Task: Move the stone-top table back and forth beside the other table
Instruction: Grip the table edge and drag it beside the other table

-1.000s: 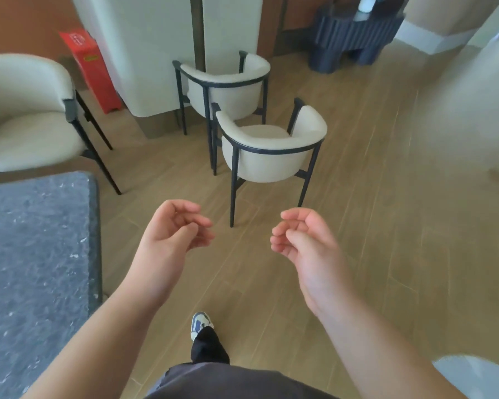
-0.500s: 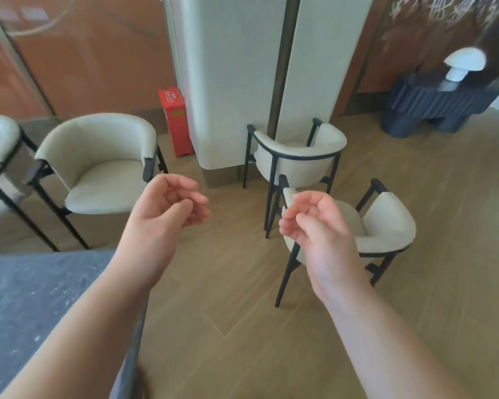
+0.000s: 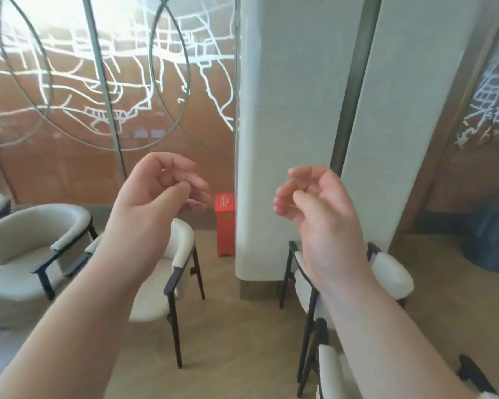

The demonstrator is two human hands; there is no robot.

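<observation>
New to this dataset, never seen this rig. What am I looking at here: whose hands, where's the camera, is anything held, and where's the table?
There is no machine here. A person wears a wide-angle camera on the head, so the single view looks forward and down along their own bare arms. The left hand and the right hand are raised in front of the chest, fingers loosely curled, and neither holds or touches anything.

No table shows in this picture, so the stone-top one is out of view. What does show is a room with a wooden floor: cream armchairs with dark frames, a pale pillar, a red box standing at its foot, and an orange-brown wall with white line art. The picture is somewhat blurred.
</observation>
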